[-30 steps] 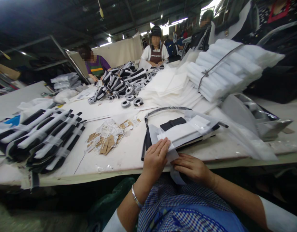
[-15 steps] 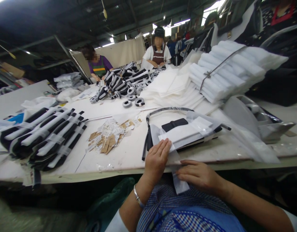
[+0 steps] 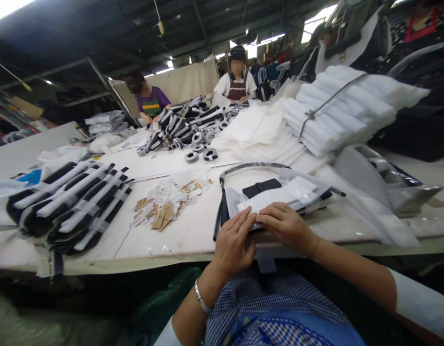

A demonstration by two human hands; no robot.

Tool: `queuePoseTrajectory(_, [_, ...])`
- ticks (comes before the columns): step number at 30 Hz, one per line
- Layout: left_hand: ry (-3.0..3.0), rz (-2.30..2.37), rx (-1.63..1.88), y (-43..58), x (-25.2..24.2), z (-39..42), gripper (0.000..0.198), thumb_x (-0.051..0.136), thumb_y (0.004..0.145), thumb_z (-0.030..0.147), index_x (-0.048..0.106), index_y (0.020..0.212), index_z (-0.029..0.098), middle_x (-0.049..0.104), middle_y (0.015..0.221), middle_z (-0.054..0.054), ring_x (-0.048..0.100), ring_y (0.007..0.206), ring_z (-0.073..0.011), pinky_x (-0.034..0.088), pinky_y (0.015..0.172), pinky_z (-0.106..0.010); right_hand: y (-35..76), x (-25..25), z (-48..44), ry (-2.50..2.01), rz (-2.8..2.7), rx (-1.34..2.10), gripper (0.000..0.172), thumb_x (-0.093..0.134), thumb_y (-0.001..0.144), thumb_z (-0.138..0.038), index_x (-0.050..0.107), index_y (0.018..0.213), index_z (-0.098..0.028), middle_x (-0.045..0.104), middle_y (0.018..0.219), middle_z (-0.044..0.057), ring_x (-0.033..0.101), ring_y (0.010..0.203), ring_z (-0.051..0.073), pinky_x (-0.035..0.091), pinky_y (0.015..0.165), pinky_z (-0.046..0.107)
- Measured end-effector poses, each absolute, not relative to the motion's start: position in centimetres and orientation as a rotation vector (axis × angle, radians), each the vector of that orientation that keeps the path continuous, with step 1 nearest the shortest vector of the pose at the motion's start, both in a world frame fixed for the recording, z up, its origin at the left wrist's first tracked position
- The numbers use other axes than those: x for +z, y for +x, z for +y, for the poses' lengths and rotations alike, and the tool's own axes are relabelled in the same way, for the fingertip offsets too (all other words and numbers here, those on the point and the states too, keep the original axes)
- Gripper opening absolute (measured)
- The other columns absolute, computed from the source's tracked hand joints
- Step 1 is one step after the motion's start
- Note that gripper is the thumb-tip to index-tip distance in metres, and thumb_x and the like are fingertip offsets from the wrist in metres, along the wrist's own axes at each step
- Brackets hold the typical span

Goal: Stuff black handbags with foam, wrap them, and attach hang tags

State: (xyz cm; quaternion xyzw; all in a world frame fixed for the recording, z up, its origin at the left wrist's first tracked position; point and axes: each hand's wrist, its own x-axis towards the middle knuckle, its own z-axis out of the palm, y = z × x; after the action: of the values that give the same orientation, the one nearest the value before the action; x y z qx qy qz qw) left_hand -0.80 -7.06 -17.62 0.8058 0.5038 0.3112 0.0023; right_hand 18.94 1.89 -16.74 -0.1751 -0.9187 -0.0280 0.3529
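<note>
A black bag (image 3: 222, 211) with a curved strap (image 3: 254, 165) lies at the table's front edge. White and translucent wrapping sheets (image 3: 304, 186) cover part of it, and a black strip (image 3: 261, 188) lies on top. My left hand (image 3: 234, 240) has its fingers together and bent over the wrapping at the near side, thumb below. Close beside it, my right hand (image 3: 288, 228) is curled over the same edge, fingertips almost touching the left ones. The wrapping under both hands is partly hidden. A translucent end (image 3: 267, 263) hangs below the table edge.
Paper tags (image 3: 164, 204) lie in a loose heap left of the bag. Wrapped black bundles (image 3: 81, 206) are stacked at far left. White foam sheets (image 3: 258, 125) and a tied white bundle (image 3: 348, 105) sit behind and right. Two co-workers (image 3: 238, 86) are across the table (image 3: 193, 240).
My right hand has moved up from the hanging translucent strip to the bag's near edge, beside my left hand. Less of the strip shows now. The left hand stays near the same spot.
</note>
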Motion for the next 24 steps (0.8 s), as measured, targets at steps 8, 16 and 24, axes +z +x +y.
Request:
queuePoseTrajectory(8, [2.497, 1.618, 1.400, -0.9, -18.8, -6.1, 0.020, 0.060, 0.094, 0.019, 0.068, 0.111, 0.025, 0.071, 0.120, -0.005, 0.067, 0.111, -0.0186, 0.057, 0.093, -0.032, 18.8, -18.0, 1.8, -0.458, -2.305, -0.172, 0.015, 0.052, 0.097, -0.017, 0.068, 0.098, -0.018, 0.069, 0.090, 0.006, 0.059, 0.085, 0.021, 0.049, 0.082, 0.037])
queuePoseTrajectory(16, [2.596, 1.565, 1.451, -0.9, -19.9, -5.5, 0.022, 0.060, 0.093, 0.012, 0.069, 0.108, 0.024, 0.074, 0.112, -0.004, 0.066, 0.115, -0.0195, 0.056, 0.093, -0.033, 24.1, -20.5, -1.5, -0.255, -2.519, -0.196, 0.048, 0.045, 0.095, -0.004, 0.053, 0.140, -0.017, 0.059, 0.140, 0.008, 0.044, 0.139, 0.022, 0.032, 0.119, 0.050])
queuePoseTrajectory(24, [2.611, 1.579, 1.440, -0.8, -19.7, -5.6, 0.021, 0.059, 0.093, 0.011, 0.069, 0.108, 0.023, 0.073, 0.113, -0.004, 0.066, 0.114, -0.0189, 0.054, 0.093, -0.032, 21.7, -23.5, -2.4, -0.139, -2.447, -0.196, 0.036, 0.046, 0.098, -0.006, 0.061, 0.130, -0.012, 0.064, 0.134, 0.008, 0.046, 0.138, 0.024, 0.038, 0.117, 0.049])
